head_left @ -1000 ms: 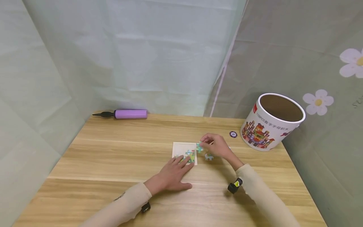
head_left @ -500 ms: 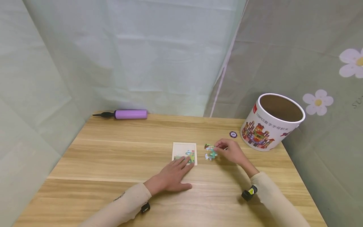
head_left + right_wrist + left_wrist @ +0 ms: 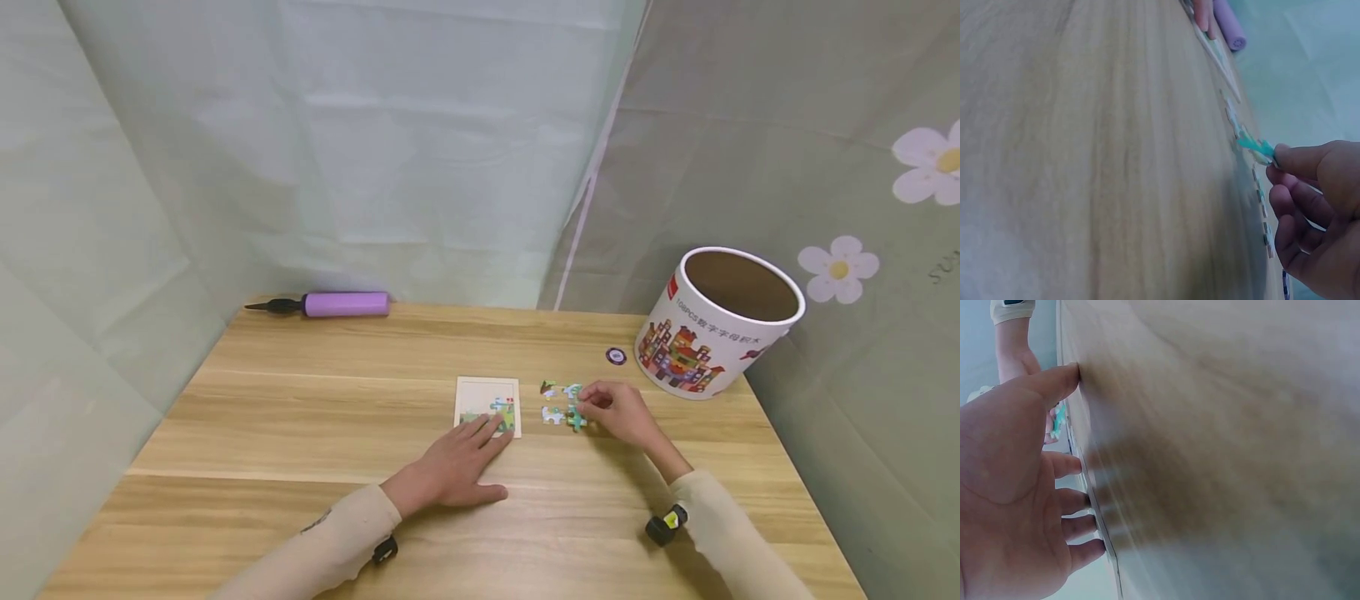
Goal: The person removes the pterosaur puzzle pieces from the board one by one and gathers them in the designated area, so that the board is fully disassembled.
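In the head view, a square puzzle tray point(image 3: 487, 385) lies at mid-table, its lower part filled with green and pale blue pieces. My left hand point(image 3: 467, 462) rests over the tray's near edge, fingers straight, thumb out on the wood; its palm point(image 3: 1007, 487) fills the side of the left wrist view. To the right, my right hand point(image 3: 621, 410) pinches a green jigsaw piece point(image 3: 1257, 149) between thumb and forefinger, tilted close over the table. Beside it lie a white-and-blue piece point(image 3: 552, 415), a brown-and-green piece point(image 3: 547, 389) and a pale blue-green piece point(image 3: 571, 390).
A purple hand pump point(image 3: 347, 304) lies along the table's back left edge. At the back right stands a large white bucket point(image 3: 678, 358), with a small dark round token point(image 3: 616, 356) beside it. Pale cloth hangs behind the wooden table point(image 3: 315, 417).
My right hand has carried the green piece from the tray's right edge rightward and slightly nearer, in among the loose pieces. My left hand has stayed on the tray.
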The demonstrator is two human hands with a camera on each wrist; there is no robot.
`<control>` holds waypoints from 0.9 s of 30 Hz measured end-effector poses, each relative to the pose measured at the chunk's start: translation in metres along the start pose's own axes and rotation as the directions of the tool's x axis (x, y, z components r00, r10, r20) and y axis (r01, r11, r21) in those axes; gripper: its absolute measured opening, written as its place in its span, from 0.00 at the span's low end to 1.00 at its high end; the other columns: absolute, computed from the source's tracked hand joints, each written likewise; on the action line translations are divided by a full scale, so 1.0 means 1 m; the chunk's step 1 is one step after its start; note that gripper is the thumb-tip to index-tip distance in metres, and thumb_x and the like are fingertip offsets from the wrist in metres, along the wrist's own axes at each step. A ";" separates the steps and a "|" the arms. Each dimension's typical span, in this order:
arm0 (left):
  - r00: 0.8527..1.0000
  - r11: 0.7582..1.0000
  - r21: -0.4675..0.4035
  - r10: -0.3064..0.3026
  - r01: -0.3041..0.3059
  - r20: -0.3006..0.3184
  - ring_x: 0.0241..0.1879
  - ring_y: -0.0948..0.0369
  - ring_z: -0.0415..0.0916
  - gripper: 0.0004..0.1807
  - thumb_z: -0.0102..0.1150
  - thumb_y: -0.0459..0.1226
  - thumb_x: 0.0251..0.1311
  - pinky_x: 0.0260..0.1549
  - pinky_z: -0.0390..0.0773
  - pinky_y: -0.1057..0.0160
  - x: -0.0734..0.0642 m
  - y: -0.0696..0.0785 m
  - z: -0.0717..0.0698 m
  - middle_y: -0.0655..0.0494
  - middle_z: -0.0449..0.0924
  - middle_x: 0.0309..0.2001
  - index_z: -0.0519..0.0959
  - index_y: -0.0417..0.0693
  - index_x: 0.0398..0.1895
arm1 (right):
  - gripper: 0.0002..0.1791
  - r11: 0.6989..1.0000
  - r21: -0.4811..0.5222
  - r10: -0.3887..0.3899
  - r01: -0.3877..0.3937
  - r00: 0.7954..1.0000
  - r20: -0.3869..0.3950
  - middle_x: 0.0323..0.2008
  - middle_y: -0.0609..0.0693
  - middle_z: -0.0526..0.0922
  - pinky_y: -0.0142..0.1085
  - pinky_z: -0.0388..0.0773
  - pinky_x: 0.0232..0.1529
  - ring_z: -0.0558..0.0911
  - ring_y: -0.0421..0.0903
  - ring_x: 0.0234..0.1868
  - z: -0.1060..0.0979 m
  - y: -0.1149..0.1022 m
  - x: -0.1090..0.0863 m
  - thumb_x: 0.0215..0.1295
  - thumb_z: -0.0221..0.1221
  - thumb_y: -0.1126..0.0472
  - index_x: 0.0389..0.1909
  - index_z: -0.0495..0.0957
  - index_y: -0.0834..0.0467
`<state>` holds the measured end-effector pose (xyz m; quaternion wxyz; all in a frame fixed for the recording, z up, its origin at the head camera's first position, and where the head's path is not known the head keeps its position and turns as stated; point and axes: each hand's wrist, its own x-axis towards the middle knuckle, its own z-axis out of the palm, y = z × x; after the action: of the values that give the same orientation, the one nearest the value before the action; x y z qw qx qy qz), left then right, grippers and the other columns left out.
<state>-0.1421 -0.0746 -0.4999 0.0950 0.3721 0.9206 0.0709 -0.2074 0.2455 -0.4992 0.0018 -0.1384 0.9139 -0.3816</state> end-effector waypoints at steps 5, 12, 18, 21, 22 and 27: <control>1.000 1.000 0.004 0.002 -0.002 -0.001 0.79 0.45 0.51 0.46 0.51 0.63 0.69 0.75 0.58 0.47 0.001 0.000 0.001 0.43 0.51 0.81 0.57 0.48 0.81 | 0.04 0.999 -0.034 0.006 -0.006 1.000 0.004 0.30 0.44 0.86 0.32 0.79 0.35 0.81 0.40 0.32 0.002 0.003 -0.001 0.64 0.70 0.60 0.37 0.86 0.56; 1.000 1.000 -0.007 -0.010 0.010 0.008 0.79 0.46 0.51 0.46 0.52 0.64 0.68 0.75 0.58 0.48 0.001 0.001 -0.001 0.44 0.51 0.81 0.58 0.48 0.81 | 0.03 0.994 -0.111 -0.009 0.009 1.000 0.000 0.32 0.44 0.88 0.37 0.80 0.38 0.83 0.39 0.34 0.004 0.007 0.002 0.65 0.69 0.60 0.37 0.88 0.54; 1.000 1.000 -0.015 -0.009 0.009 -0.015 0.78 0.46 0.54 0.45 0.54 0.63 0.67 0.74 0.60 0.49 0.000 0.001 -0.001 0.40 0.54 0.79 0.59 0.48 0.80 | 0.03 0.989 -0.145 -0.015 0.016 1.000 0.007 0.32 0.44 0.88 0.38 0.79 0.38 0.81 0.39 0.32 0.004 0.007 0.003 0.65 0.69 0.60 0.37 0.88 0.55; 0.999 1.000 0.000 -0.001 0.001 -0.033 0.76 0.47 0.57 0.45 0.54 0.63 0.67 0.74 0.61 0.50 -0.001 0.002 -0.001 0.39 0.57 0.77 0.60 0.48 0.80 | 0.03 0.988 -0.151 -0.016 0.018 1.000 0.013 0.32 0.45 0.88 0.36 0.79 0.36 0.81 0.39 0.31 0.002 0.007 0.006 0.65 0.69 0.60 0.36 0.88 0.55; 0.999 1.000 0.006 0.003 -0.002 -0.037 0.76 0.47 0.57 0.45 0.54 0.63 0.67 0.74 0.61 0.50 -0.001 0.002 -0.002 0.39 0.57 0.76 0.61 0.47 0.79 | 0.03 0.988 -0.153 -0.022 0.023 1.000 0.012 0.31 0.45 0.88 0.36 0.79 0.35 0.80 0.39 0.31 0.001 0.006 0.007 0.65 0.69 0.60 0.36 0.88 0.55; 0.999 0.999 0.038 0.012 -0.011 -0.040 0.77 0.45 0.55 0.45 0.53 0.63 0.68 0.75 0.59 0.49 -0.002 0.003 -0.003 0.40 0.59 0.77 0.62 0.45 0.79 | 0.03 0.985 -0.155 -0.082 0.081 0.997 0.001 0.32 0.46 0.88 0.36 0.80 0.35 0.82 0.40 0.32 -0.004 -0.003 0.013 0.65 0.69 0.60 0.37 0.88 0.55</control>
<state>-0.1396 -0.0740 -0.4963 0.0691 0.3778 0.9213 0.0614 -0.2197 0.2428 -0.4930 -0.0271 -0.1742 0.9344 -0.3097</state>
